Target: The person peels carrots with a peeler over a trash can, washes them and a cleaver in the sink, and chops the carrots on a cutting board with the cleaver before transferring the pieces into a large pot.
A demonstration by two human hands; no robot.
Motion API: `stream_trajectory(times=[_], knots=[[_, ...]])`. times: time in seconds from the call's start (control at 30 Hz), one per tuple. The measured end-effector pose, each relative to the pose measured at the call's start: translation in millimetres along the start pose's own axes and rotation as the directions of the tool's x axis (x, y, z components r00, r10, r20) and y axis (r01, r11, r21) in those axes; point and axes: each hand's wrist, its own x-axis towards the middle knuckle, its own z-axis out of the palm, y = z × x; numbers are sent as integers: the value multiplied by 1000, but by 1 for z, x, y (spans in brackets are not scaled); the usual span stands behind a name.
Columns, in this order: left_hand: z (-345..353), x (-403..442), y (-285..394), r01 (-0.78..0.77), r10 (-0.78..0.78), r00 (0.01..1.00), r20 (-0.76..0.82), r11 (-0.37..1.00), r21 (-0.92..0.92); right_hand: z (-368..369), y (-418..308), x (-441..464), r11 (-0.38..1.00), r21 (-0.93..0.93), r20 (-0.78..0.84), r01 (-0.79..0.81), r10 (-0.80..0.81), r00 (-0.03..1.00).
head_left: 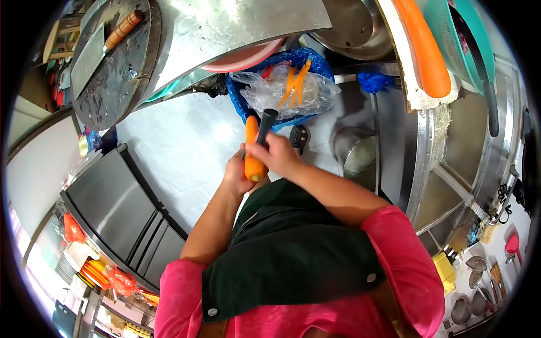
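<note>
An orange carrot [256, 168] lies in my left hand [238, 172], its cut end toward me and its other end pointing at the bin. My right hand [282, 155] is closed round a tool with a black handle [267, 121], held against the carrot; the tool's working end is hidden by the hand. Just beyond both hands stands a bin lined with a blue bag [235, 94]. Orange peel strips [298, 84] rest on clear plastic [259, 93] inside it.
A cleaver [90, 62] lies on a round board [107, 96] at the upper left, beside a steel counter [236, 19]. Another large carrot [425, 53] and a teal basket [484, 45] are at the upper right. A metal bucket [359, 158] stands on the floor, right of my hands.
</note>
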Motion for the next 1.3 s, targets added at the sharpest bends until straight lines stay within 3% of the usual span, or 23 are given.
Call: stream_trajectory(times=[0.1,0.13,0.17,0.23,0.27,0.3,0.33,0.4,0.47,0.53,0.57,0.63,0.7,0.73,0.87,0.93,0.97,1.03,1.1,1.17,1.23,1.27,1.3], knots=[[7,-12,1,76,-76,997,-4,990,119,-12,41,47,968,-24,-142,-250,244,959],[-3,-13,-5,135,-138,990,23,986,99,-5,96,61,944,-202,-241,-261,210,947],[-9,-15,-11,196,-200,978,54,977,82,-12,100,65,909,-240,-265,-341,277,924],[-9,-16,-16,147,-162,981,111,981,128,-11,141,62,888,-199,-193,-415,380,905],[-13,-14,-17,144,-153,984,88,984,108,-8,155,58,695,-155,-175,-702,680,712],[-12,-14,-17,139,-145,987,65,987,86,-5,160,53,412,-120,-141,-903,894,426],[-8,-8,-16,75,-74,997,-14,989,130,-4,165,46,410,-125,-143,-903,894,426],[-8,2,-10,30,-29,999,-15,997,65,-1,151,22,766,-112,-266,-633,591,762],[-5,9,-4,-43,42,998,-54,999,-15,-2,86,2,919,68,-321,-387,388,864],[-4,17,-4,-83,78,992,-95,995,-56,-3,29,-18,959,266,-131,-96,135,982],[-3,20,-5,-118,106,985,-137,989,-86,-1,16,-24,994,109,-55,15,-9,998],[10,16,-4,-109,91,987,-130,985,-136,-7,-20,-15,991,-111,29,71,-68,997],[15,9,-3,-25,32,985,-169,999,41,-4,1,8,993,-7,-26,-115,115,993],[6,1,1,91,-94,995,23,991,95,-7,20,28,981,-81,-76,-177,171,982],[1,-11,-15,135,-137,989,48,990,51,-9,160,72,945,-152,-275,-291,242,931],[2,-12,-12,129,-128,989,73,992,-7,-13,198,65,688,-433,-263,-582,521,812],[2,-13,-10,120,-113,989,99,990,-71,-12,191,60,689,-434,-259,-580,521,813],[3,-6,-2,102,-102,995,2,994,-43,-12,152,38,790,-224,-306,-571,499,811],[2,0,1,-43,40,997,-59,998,-55,-10,52,12,949,9,-302,-317,304,903],[-7,9,0,-64,65,998,1,993,-104,-2,7,-15,987,126,-106,-105,118,987],[3,10,0,-103,94,993,-64,983,-153,13,7,-22,990,52,-50,132,-130,990],[5,6,-1,-93,86,993,-81,991,-95,11,5,-17,985,-77,-49,153,-157,986],[6,3,1,-95,88,993,-79,991,-91,10,7,-6,985,-76,-52,156,-160,986]])
